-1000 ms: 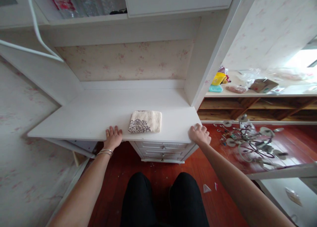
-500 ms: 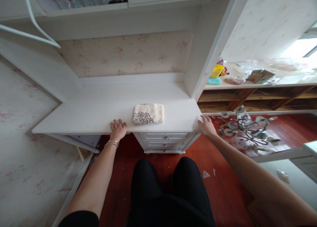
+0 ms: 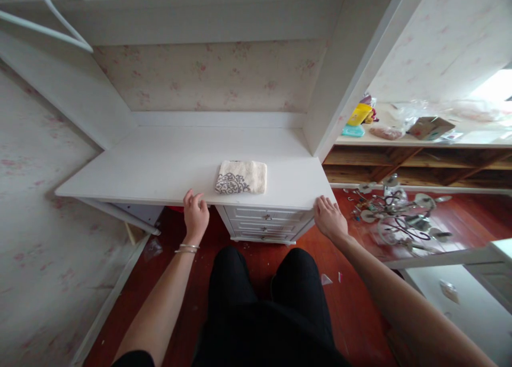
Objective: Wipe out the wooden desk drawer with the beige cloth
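Observation:
A folded cream towel (image 3: 254, 176) with a dark grey pattern lies on the white desk (image 3: 172, 148), near its front edge. My left hand (image 3: 196, 213) is at that edge, left of the towel, fingers loosely curled and apart with nothing in them; whether the fingertips touch the desk is hard to tell. To the right of the towel, my right hand (image 3: 329, 216) rests on the desk's front right corner, its fingers laid over the top. Below the towel stands a white drawer unit (image 3: 266, 220) with its drawers closed.
A dismantled chandelier (image 3: 408, 212) lies on the red wooden floor at right. Behind it, a low wooden shelf (image 3: 372, 154) carries a yellow container (image 3: 359, 113), a cardboard box (image 3: 430, 128) and plastic bags. A white cable (image 3: 56, 31) hangs at upper left.
My left hand has lifted off the desktop and drawn back to the front edge, its fingers curling. My right hand has shifted slightly along the corner. The view has tilted down somewhat.

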{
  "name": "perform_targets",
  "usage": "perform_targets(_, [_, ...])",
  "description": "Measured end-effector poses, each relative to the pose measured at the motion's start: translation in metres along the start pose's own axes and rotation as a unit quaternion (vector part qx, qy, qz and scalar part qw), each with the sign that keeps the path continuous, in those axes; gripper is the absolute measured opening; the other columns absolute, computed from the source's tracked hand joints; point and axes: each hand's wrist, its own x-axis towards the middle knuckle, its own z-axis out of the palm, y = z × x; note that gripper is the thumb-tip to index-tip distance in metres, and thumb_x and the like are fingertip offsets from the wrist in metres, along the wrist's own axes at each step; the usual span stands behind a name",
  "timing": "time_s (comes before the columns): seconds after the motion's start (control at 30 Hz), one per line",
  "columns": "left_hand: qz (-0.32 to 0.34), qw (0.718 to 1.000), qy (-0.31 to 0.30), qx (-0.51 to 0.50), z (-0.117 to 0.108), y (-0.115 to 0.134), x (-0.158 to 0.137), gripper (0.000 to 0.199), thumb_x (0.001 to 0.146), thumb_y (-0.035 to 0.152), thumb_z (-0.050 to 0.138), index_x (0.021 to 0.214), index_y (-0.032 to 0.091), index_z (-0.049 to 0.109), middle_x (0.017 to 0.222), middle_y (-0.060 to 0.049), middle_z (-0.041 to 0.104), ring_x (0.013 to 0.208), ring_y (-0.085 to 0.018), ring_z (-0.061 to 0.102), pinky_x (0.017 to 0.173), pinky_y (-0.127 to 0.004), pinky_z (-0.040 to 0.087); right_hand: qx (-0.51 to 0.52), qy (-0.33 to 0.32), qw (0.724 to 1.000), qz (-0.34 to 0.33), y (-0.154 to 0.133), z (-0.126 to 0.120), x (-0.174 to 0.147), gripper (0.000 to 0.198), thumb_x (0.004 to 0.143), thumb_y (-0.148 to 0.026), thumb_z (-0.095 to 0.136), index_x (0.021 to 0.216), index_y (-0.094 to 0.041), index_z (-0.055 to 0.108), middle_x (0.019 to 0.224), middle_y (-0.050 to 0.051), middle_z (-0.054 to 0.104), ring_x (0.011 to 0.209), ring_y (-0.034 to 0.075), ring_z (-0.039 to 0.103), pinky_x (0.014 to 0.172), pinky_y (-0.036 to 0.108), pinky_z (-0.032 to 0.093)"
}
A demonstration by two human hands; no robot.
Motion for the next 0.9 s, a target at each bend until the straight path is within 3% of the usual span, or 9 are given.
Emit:
perform_targets(0.07, [0.061,0.996,0.023,-0.056,0.001,0.028,-0.03,0.02,0.091,0.021,0.046,0.097,0.018,0.065,0.125,-0.012,0.051,0.123,-0.023,0.048,0.108,-0.04,0.038,-0.021,-0.022,0.999,-0.017,0.003,-0.002,0.003,0.046,0.1,-0.03,0.022,0.131,-0.011,0.05,0.145,0.016,0.045,0.134,0.028,0.04,0.111,0.047,0.032])
perform_targets(0.13, [0.119,0.987,-0.024,-0.102,0.009,0.061,-0.06,0.018,0.09,0.02,0.048,0.093,0.022,0.066,0.118,-0.009,0.054,0.117,-0.02,0.051,0.105,-0.038,0.041,-0.03,-0.051,0.998,-0.038,0.008,-0.006,0.007,0.046,0.1,-0.031,0.021,0.132,-0.012,0.049,0.145,0.015,0.045,0.133,0.028,0.042,0.108,0.046,0.035])
perform_targets(0.2, [0.142,0.976,-0.111,-0.123,0.023,0.094,-0.083,0.02,0.091,0.019,0.046,0.094,0.023,0.066,0.12,-0.007,0.053,0.117,-0.018,0.05,0.105,-0.034,0.04,-0.034,-0.076,0.995,-0.057,0.012,-0.01,0.01,0.047,0.1,-0.034,0.02,0.133,-0.014,0.048,0.145,0.015,0.045,0.132,0.028,0.043,0.105,0.046,0.038])
perform_targets(0.3, [0.122,0.947,-0.292,-0.056,0.052,0.13,-0.101,0.027,0.091,0.02,0.045,0.114,0.023,0.06,0.126,-0.007,0.051,0.12,-0.017,0.047,0.107,-0.031,0.037,-0.059,-0.099,0.991,-0.072,0.014,-0.012,0.013,0.052,0.1,-0.043,0.025,0.136,-0.01,0.044,0.147,0.019,0.04,0.134,0.032,0.038,0.105,0.049,0.038])
perform_targets(0.37, [0.118,0.933,-0.339,-0.031,0.072,0.143,-0.104,0.036,0.09,0.023,0.048,0.125,0.022,0.055,0.126,-0.008,0.052,0.118,-0.021,0.049,0.105,-0.034,0.038,-0.079,-0.102,0.989,-0.076,0.013,-0.01,0.014,0.059,0.098,-0.047,0.03,0.138,-0.005,0.041,0.148,0.023,0.037,0.136,0.035,0.035,0.106,0.05,0.035])
perform_targets(0.57, [0.105,0.911,-0.399,0.013,0.11,0.148,-0.102,0.038,0.088,0.027,0.049,0.125,0.021,0.057,0.123,-0.012,0.056,0.111,-0.025,0.054,0.096,-0.036,0.045,-0.092,-0.104,0.987,-0.08,0.011,-0.011,0.015,0.059,0.099,-0.048,0.03,0.137,-0.005,0.042,0.147,0.023,0.039,0.132,0.036,0.04,0.102,0.049,0.04])
perform_targets(0.73, [0.087,0.909,-0.407,0.028,0.115,0.144,-0.104,0.037,0.09,0.018,0.04,0.123,0.025,0.055,0.119,-0.008,0.06,0.1,-0.019,0.061,0.087,-0.031,0.048,-0.085,-0.096,0.989,-0.071,0.01,-0.013,0.013,0.059,0.098,-0.047,0.033,0.138,-0.003,0.041,0.147,0.024,0.039,0.134,0.036,0.037,0.104,0.049,0.038])
perform_targets(0.9, [0.079,0.91,-0.406,0.031,0.115,0.142,-0.103,0.032,0.093,0.022,0.041,0.119,0.03,0.057,0.117,-0.003,0.062,0.098,-0.018,0.062,0.083,-0.029,0.047,-0.075,-0.104,0.99,-0.056,0.007,-0.015,0.011,0.057,0.098,-0.046,0.034,0.139,-0.006,0.04,0.148,0.024,0.037,0.136,0.035,0.035,0.106,0.049,0.035])
